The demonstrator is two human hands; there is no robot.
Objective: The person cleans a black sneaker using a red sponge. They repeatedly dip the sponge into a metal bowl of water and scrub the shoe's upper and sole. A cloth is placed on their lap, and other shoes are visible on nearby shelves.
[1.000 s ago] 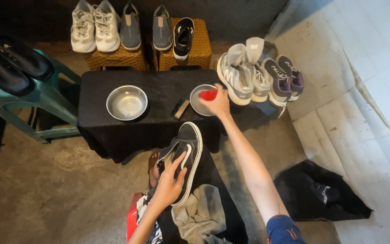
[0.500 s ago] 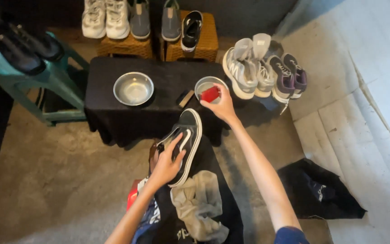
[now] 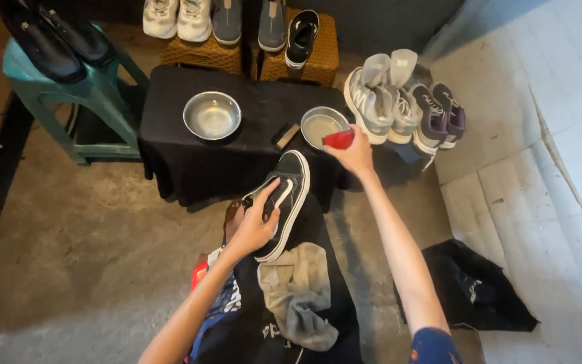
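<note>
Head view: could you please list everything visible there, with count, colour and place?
black sneaker: 1, black with white sole, on the lap
red object: 1, red, at the right bowl's rim
metal bowls: 2, silver, on the black table
brush: 1, dark, between the bowls
black table: 1, black cloth, centre
grey cloth: 1, grey, on the lap
teal stool: 1, teal, left, bearing black shoes
wicker stands: 2, tan, behind, bearing shoes
grey sneakers: several, right
left hand: holds the sneaker
right hand: holds the red object
</note>
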